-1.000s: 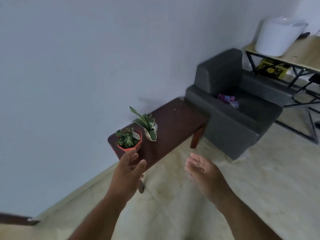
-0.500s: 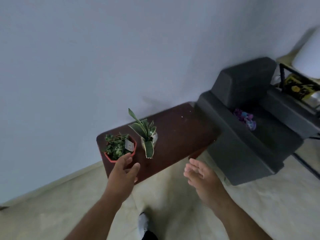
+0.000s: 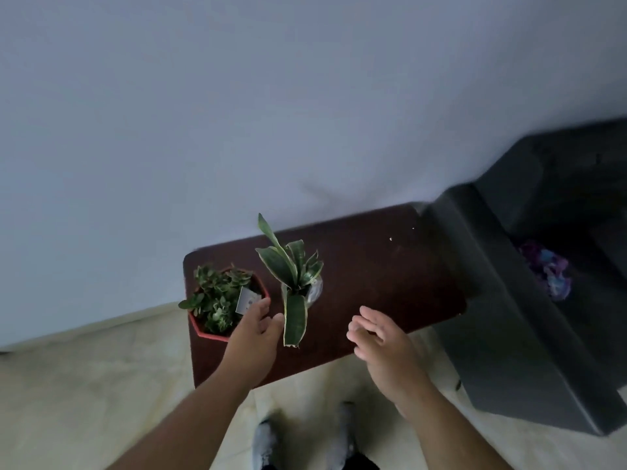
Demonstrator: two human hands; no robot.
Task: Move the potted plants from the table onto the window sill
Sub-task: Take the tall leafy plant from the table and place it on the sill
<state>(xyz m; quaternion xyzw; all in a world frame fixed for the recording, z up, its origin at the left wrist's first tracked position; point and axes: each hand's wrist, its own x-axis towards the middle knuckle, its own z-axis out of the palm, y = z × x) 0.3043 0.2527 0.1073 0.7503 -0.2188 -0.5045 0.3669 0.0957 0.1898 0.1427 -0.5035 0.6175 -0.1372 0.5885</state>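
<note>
- Two potted plants stand side by side at the left end of a dark wooden table, neither lifted: you are at the opening reach, with nothing yet carried toward the window sill, which is out of view.
- The red pot, angular and many-sided, holds a bushy small-leaved plant and a white tag; your left hand is at its near right rim, fingers loose and uncurled, gripping nothing. Whether the fingertips touch the rim is unclear.
- The snake plant, just right of it, has stiff, yellow-edged, blade-like leaves over a pale pot, mostly hidden.
- Your right hand hovers over the table's near edge, right of that plant, fingers relaxed, empty.
- Next, likely: close each hand round a pot's wall, under the leaves, and lift upright.
- A grey armchair abuts the table's right end.
</note>
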